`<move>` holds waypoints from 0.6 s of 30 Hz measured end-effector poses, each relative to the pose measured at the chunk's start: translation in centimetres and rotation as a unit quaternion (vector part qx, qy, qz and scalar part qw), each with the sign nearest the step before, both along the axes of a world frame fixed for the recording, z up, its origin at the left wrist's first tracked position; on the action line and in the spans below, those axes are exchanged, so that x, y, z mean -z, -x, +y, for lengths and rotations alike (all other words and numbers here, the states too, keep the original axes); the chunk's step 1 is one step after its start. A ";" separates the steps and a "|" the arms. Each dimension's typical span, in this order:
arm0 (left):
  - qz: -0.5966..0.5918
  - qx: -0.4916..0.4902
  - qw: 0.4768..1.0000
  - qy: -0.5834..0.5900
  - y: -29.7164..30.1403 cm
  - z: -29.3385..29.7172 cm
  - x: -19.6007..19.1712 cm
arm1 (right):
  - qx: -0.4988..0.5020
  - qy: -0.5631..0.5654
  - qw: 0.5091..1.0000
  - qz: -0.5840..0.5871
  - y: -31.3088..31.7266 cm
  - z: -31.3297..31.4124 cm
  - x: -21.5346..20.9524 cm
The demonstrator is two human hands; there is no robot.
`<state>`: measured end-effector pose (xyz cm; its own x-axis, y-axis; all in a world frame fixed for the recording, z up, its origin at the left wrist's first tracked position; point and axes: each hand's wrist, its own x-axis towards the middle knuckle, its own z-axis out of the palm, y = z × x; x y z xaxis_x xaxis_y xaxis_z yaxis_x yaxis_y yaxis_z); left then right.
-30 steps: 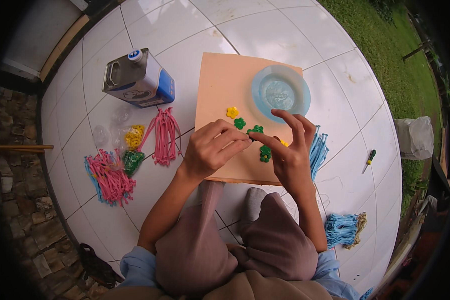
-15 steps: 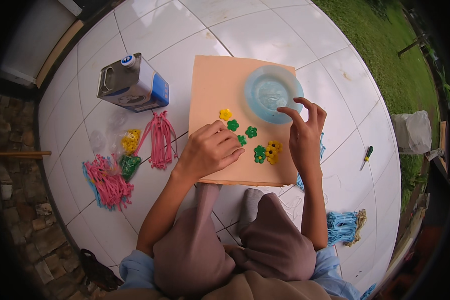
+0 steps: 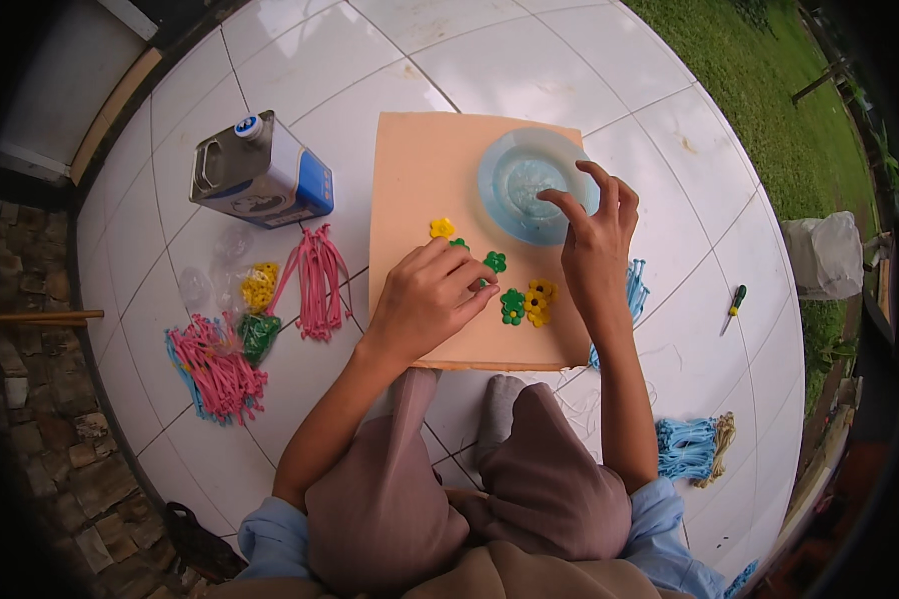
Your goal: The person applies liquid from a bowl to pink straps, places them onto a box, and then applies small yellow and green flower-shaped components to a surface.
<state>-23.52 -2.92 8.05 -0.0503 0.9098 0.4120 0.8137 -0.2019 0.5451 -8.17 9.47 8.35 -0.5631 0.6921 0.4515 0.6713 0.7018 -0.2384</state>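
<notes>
My left hand [image 3: 425, 299] hovers over the left part of a peach board [image 3: 410, 150], thumb and fingers pinched together. What they hold, if anything, is too small to make out. Around its fingertips lie a yellow plastic flower [image 3: 442, 229], a partly covered green flower [image 3: 457, 244] and another green flower [image 3: 495, 262]. My right hand [image 3: 601, 230] is raised beside the round translucent blue bowl [image 3: 489, 200], thumb and index finger apart and nothing visible between them. Between the hands rest green flowers with a yellow bead [image 3: 512, 306] and yellow flowers with dark centres [image 3: 539, 299].
To the left stand a tall metal can [image 3: 260, 175], pink strips [image 3: 320, 285], a bag of yellow pieces [image 3: 260, 287], a green bag [image 3: 258, 337] and a pink bundle [image 3: 220, 369]. Rightward are blue strips [image 3: 684, 447], a small screwdriver-like tool [image 3: 734, 307] and a white plastic bag [image 3: 824, 255].
My left hand has shifted slightly right and down, covering more of the green flowers. The right hand has risen a little, and its fingers have moved further over the bowl.
</notes>
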 end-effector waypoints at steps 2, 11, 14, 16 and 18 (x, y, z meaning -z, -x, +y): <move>0.013 0.038 0.999 0.026 -0.6 0.1 -0.3 | 0.022 0.027 0.999 0.037 -0.3 -0.5 -0.7; 0.022 0.057 0.996 0.067 -1.6 0.3 -0.5 | -0.001 0.084 0.993 0.080 -2.4 -3.4 -2.0; -0.117 0.029 0.982 0.143 -1.5 0.5 -0.4 | -0.018 0.079 0.993 0.089 -2.7 -4.4 -2.3; -0.215 -0.003 0.967 0.139 -1.5 0.6 -0.5 | -0.031 0.076 0.992 0.094 -2.9 -5.0 -2.7; -0.338 -0.047 0.927 0.157 -1.2 0.8 -0.9 | -0.041 0.051 0.994 0.085 -2.8 -5.7 -2.7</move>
